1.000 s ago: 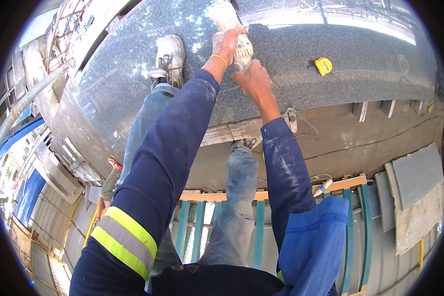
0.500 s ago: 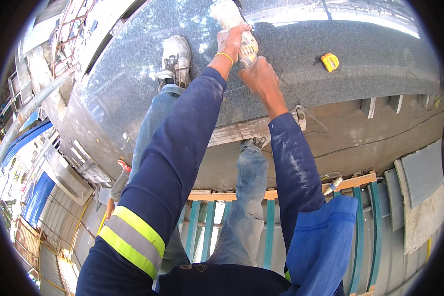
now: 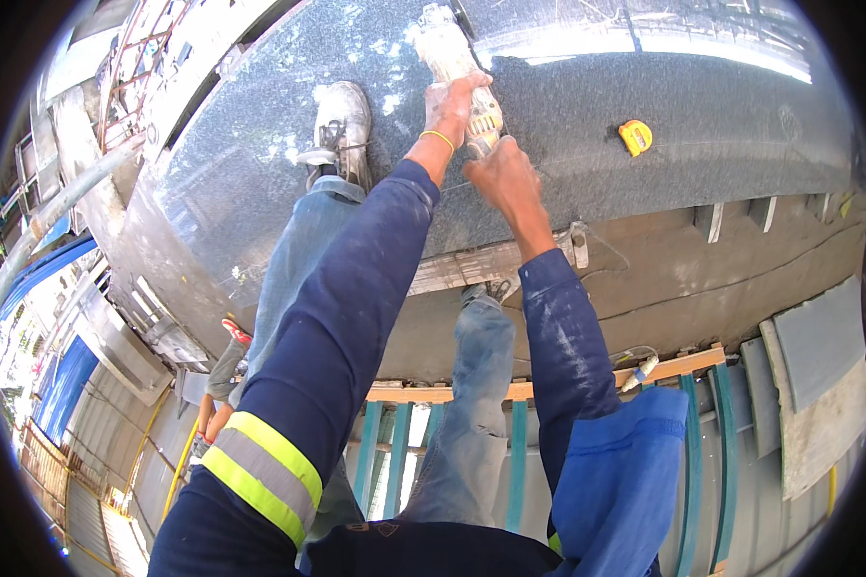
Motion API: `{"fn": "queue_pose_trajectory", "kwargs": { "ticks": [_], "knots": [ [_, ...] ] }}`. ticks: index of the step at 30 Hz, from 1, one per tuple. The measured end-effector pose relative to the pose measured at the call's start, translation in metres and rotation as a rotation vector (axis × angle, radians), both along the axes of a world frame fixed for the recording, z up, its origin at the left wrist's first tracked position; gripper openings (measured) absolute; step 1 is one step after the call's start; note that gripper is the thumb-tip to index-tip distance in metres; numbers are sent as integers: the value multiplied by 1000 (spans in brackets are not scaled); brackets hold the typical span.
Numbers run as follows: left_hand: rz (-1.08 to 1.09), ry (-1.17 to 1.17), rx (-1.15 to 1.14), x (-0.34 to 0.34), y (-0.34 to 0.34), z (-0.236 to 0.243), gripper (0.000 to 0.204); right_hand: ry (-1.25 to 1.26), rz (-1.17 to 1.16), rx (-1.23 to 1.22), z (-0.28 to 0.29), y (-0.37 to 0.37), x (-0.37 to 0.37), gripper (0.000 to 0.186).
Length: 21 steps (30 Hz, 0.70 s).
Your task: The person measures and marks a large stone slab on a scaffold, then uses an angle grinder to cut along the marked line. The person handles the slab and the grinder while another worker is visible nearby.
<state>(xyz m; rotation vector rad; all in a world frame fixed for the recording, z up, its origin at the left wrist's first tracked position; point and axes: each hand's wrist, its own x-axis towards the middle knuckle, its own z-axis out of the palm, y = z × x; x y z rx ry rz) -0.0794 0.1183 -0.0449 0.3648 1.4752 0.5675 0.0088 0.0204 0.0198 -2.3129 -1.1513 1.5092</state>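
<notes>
My left hand [image 3: 447, 115] is closed round the body of a dust-coated, pale yellow power tool [image 3: 442, 48], which looks like an angle grinder. Below it, my right hand [image 3: 505, 181] grips the tool's rear end. The tool's far end is whitened with dust and lies over the speckled dark grey polished stone surface [image 3: 712, 149]. A yellow tape measure [image 3: 635, 137] sits on the stone to the right of my hands. My left shoe [image 3: 344, 130] rests on the same stone, left of my left hand.
A board [image 3: 433, 276] runs below the stone's near edge. Lower down are a cable connector [image 3: 640, 373], teal slatted bars [image 3: 689, 452] and grey panels [image 3: 816, 337] at right. At far left stand metal scaffold pipes [image 3: 67, 192]; another person's leg and red shoe [image 3: 237, 330] show there.
Since half a second ago both hands and the tool sit a little lower in the picture, as does the surface around them. More of the other person's legs now shows at left.
</notes>
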Motion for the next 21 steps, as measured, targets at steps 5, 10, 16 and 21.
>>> {"fn": "queue_pose_trajectory", "kwargs": {
  "ticks": [5,10,16,21],
  "knots": [
    [-26,-12,21,-4,18,-15,27,17,1,-3,-6,17,-2,39],
    [-11,-59,30,-9,25,-23,26,38,1,-5,-15,24,-4,39],
    [24,-37,-31,2,16,-3,25,-3,-4,-5,-7,16,0,42],
    [22,-49,27,0,-9,5,25,-8,13,-34,7,-4,2,41]
  ]
}}
